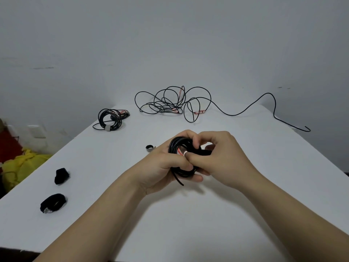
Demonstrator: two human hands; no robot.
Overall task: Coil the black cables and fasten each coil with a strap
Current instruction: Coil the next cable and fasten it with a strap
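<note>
Both hands hold a black cable coil (176, 146) above the middle of the white table (188, 214). My left hand (166, 167) grips the coil from the left and below, and a loose cable end sticks out under it. My right hand (224, 157) pinches a black strap (204, 152) at the coil's right side. A red-and-white label shows inside the coil. A tangled loose black cable (170, 103) lies at the far edge, its tail running off to the right. A coiled cable with a grey strap (110, 118) lies at the far left.
Two rolled black straps (62, 175) (53, 202) lie at the near left of the table. A small grey strap roll (150, 148) sits just left of my hands. Yellow and red things (22, 167) lie on the floor beyond the left edge. A white wall stands behind.
</note>
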